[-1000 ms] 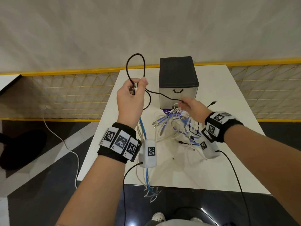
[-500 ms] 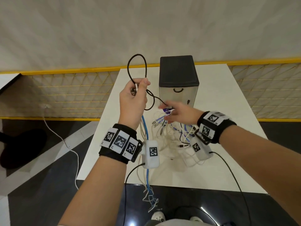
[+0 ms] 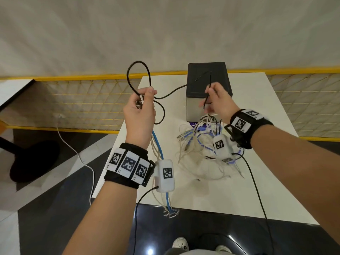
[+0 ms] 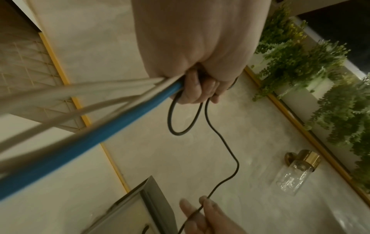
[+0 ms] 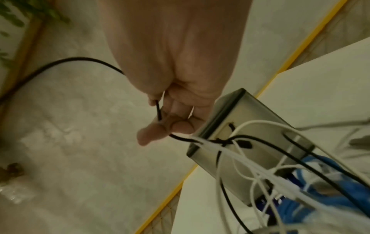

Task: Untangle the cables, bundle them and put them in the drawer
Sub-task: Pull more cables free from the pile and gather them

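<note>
Black cable (image 3: 171,93) thin, looped, strung in air between my hands | left hand (image 3: 140,112) fingers clenched round its loops plus blue and white cables; right hand (image 3: 217,102) pinching it | tangle (image 3: 202,142) on table (image 3: 257,181) before drawer box (image 3: 207,78); markers unreadable

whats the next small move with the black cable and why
Probably bring the right hand across to the left hand to lay another loop of the black cable: the left already grips coiled loops, and a slack span hangs between the hands.

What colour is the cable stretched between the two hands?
Black. The black cable runs from the left hand to the right hand; clearest in the head view.
</note>
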`<act>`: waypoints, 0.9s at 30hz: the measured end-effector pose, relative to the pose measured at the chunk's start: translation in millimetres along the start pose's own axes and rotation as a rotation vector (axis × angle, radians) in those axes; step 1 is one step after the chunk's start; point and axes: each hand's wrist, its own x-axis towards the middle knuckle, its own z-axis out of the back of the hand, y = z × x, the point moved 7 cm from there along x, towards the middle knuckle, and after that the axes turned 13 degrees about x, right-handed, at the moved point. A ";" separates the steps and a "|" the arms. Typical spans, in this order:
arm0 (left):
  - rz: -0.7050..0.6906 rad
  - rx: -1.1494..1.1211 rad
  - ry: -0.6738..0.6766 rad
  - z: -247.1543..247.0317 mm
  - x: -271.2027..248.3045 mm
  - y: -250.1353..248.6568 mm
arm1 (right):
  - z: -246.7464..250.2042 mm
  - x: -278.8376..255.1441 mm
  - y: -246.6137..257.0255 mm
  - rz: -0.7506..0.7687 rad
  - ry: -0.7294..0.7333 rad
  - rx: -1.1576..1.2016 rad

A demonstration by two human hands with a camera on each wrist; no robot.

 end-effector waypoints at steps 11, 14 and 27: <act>0.066 0.048 0.053 -14.0 -8.6 18.1 | -8.8 -9.5 13.8 -0.099 -0.065 0.366; 0.064 0.050 0.087 -21.9 -11.6 17.7 | -12.2 -13.0 15.5 -0.142 -0.080 0.520; 0.039 0.102 0.087 0.0 -12.9 14.3 | -58.6 -137.0 -67.0 -0.469 0.626 -0.226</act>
